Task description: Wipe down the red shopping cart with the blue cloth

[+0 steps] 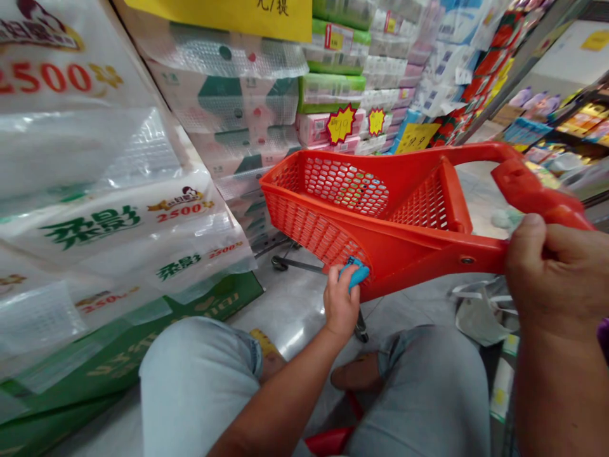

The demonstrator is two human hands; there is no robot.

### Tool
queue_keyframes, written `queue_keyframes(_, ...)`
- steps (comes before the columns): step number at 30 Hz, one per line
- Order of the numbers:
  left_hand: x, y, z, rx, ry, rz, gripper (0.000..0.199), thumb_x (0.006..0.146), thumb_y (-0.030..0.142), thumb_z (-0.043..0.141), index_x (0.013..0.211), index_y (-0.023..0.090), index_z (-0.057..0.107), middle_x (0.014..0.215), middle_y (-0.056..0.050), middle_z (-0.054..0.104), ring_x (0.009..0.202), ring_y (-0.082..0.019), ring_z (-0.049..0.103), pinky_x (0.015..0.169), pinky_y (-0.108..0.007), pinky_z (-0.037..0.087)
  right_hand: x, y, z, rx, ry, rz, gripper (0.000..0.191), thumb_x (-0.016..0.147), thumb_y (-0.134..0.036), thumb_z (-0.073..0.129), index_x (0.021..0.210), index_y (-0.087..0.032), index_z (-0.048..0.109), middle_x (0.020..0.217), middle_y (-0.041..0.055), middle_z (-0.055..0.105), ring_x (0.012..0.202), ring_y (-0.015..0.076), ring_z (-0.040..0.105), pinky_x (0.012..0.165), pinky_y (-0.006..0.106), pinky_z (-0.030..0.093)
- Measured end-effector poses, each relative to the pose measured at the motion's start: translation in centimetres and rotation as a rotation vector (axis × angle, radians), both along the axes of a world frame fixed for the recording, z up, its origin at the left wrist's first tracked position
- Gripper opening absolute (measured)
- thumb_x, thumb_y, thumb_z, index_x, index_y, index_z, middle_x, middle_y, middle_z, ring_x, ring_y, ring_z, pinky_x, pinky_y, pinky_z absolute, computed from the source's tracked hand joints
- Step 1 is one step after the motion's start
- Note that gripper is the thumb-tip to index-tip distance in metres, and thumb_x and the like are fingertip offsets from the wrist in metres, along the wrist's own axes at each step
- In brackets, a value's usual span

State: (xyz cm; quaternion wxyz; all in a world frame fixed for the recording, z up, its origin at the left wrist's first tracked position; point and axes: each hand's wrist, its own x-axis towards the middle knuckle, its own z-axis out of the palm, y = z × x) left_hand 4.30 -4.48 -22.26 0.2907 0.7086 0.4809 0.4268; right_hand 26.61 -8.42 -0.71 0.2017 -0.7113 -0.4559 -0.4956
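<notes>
A red plastic shopping basket cart point(309, 209) with perforated sides is tilted in front of my knees. My right hand point(556, 266) is wrapped round its red frame near the handle, at the right edge of the view. Against the lower near side of the basket, my left hand point(341, 304) presses a small blue cloth point(356, 273), fingers closed on it. Part of the cloth is hidden beneath the fingers. The inside of the basket shows no goods.
Stacked tissue packs point(104, 216) rise close on the left above a green carton point(190, 330). More packs point(247, 108) line the back. Caster wheels point(280, 263) stand on the shiny floor point(304, 317). A whitish bag point(483, 314) lies at the right.
</notes>
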Motion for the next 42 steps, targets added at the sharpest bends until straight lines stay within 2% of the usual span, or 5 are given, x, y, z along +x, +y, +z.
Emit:
queue_keyframes(7, 0.0, 0.1, -0.8, 0.042, 0.035, -0.133, 0.043, 0.081, 0.012, 0.06, 0.117, 0.033, 0.066, 0.114, -0.002, 0.057, 0.103, -0.019, 0.059, 0.094, -0.033, 0.052, -0.4, 0.3, -0.1, 0.006, -0.006, -0.004, 0.036, 0.074, -0.038, 0.053, 0.048, -0.019, 0.038, 0.046, -0.0058, 0.014, 0.048, 0.009, 0.002, 0.053, 0.028, 0.006)
queue_keyframes(20, 0.3, 0.7, 0.9, 0.026, -0.076, 0.056, 0.048, 0.085, 0.008, 0.048, 0.128, 0.027, 0.058, 0.124, -0.006, 0.051, 0.116, -0.019, 0.055, 0.103, -0.033, 0.048, -0.3, 0.2, 0.1, 0.012, -0.004, 0.006, 0.036, 0.072, -0.038, 0.054, 0.047, -0.019, 0.037, 0.044, -0.0053, 0.014, 0.046, 0.0087, 0.003, 0.054, 0.027, 0.006)
queue_keyframes(26, -0.2, 1.0, 0.5, 0.155, 0.108, -0.182, 0.043, 0.084, 0.012, 0.056, 0.121, 0.032, 0.064, 0.12, -0.003, 0.056, 0.107, -0.02, 0.058, 0.096, -0.033, 0.051, 0.1, 0.4, -0.1, 0.042, -0.059, 0.023, 0.035, 0.071, -0.036, 0.054, 0.047, -0.02, 0.034, 0.044, -0.0052, 0.013, 0.045, 0.0092, 0.003, 0.051, 0.027, 0.005)
queue_keyframes(31, -0.3, 2.5, -0.1, 0.05, -0.07, 0.122, 0.046, 0.088, 0.008, 0.043, 0.129, 0.023, 0.057, 0.124, -0.008, 0.05, 0.116, -0.02, 0.055, 0.105, -0.035, 0.046, -0.4, 0.1, 0.1, 0.006, -0.051, 0.028, 0.037, 0.075, -0.038, 0.053, 0.048, -0.02, 0.035, 0.045, -0.0049, 0.016, 0.045, 0.0093, 0.006, 0.05, 0.027, 0.006)
queue_keyframes(42, -0.2, 1.9, -1.1, 0.054, -0.094, 0.065, 0.046, 0.083, 0.01, 0.053, 0.124, 0.027, 0.061, 0.124, -0.006, 0.054, 0.114, -0.02, 0.058, 0.101, -0.034, 0.049, 0.5, 0.1, -0.3, 0.054, -0.147, 0.046, 0.033, 0.072, -0.034, 0.055, 0.05, -0.019, 0.036, 0.046, -0.0054, 0.013, 0.048, 0.0098, 0.004, 0.05, 0.027, 0.004)
